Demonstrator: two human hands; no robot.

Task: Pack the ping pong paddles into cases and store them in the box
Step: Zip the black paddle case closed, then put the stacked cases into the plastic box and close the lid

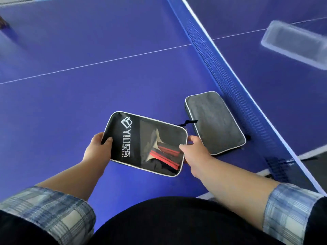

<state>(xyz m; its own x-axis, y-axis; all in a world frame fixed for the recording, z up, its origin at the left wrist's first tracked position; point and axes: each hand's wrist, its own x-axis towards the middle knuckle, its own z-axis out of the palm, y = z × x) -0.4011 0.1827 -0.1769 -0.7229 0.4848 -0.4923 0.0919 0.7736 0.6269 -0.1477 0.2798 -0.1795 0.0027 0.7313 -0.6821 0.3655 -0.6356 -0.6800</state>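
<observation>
A black paddle case (134,140) with white lettering and a see-through panel is held above the blue table. Through the panel I see a paddle (164,152) with a red-striped handle. My left hand (98,147) grips the case's left edge. My right hand (193,149) pinches its right edge near the lower corner. A second case (215,122), grey side up and zipped, lies flat on the table just right of the held one, beside the net. A clear plastic box (297,44) stands on the far side of the net at the upper right.
The blue net (217,68) with its white top band runs diagonally from top centre to lower right. The blue table (88,96) spreads to the left, crossed by a white centre line. A blurred dark object (3,23) sits at the far left edge.
</observation>
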